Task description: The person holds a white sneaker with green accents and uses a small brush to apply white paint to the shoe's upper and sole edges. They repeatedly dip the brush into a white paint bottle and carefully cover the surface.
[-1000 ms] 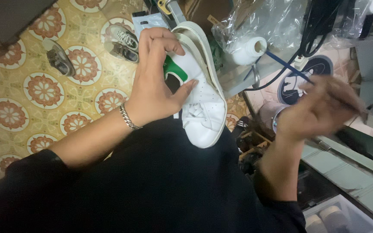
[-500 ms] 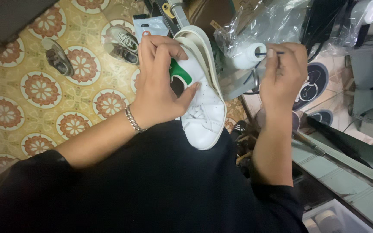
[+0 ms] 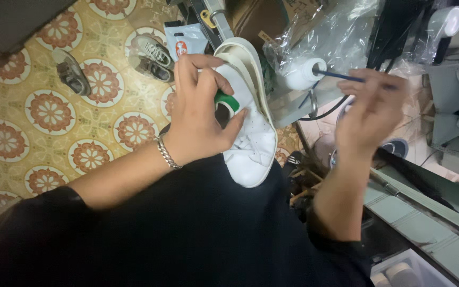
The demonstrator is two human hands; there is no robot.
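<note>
We gripped the white sneaker (image 3: 251, 133) at its heel with our left hand (image 3: 200, 114), near our lap. Our right hand (image 3: 370, 114) pinched a thin blue brush (image 3: 341, 77), tip in a white pot (image 3: 304, 74).

Left hand (image 3: 200, 114) grips a white sneaker (image 3: 251, 127) with a green heel tab, sole edge turned away, resting on the dark lap. Right of the sneaker, the right hand (image 3: 370, 114) pinches a thin blue brush (image 3: 341, 77), tip at a small white pot (image 3: 305, 73). Left of the sneaker, worn grey shoes (image 3: 152, 56) lie on patterned floor tiles (image 3: 49, 111).
</note>
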